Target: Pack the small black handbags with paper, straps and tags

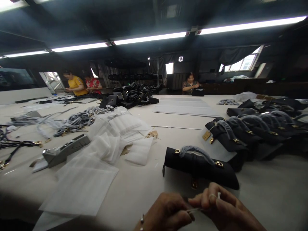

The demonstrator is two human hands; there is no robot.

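A thin white string (193, 210) runs between my two hands, low in the view. My left hand (168, 210) is closed, pinching one end of it. The fingers of my right hand (223, 207) are also pinched together on the string, and a small white tip sticks up above them. Just beyond my hands a black handbag (202, 166) sits on the table. Its handle is wrapped in clear plastic, gold buckles show on the flap, and a pale sheet lies under the flap. My fingers partly cover the bag's lower front.
Several black handbags (250, 131) line the right side, the nearest with a tan tag (206, 135). To the left lie white foam sheets (81, 183), a grey tape dispenser (64, 150) and wrapped straps (81, 118). Bags are piled (130, 96) farther back. Three people are across the table.
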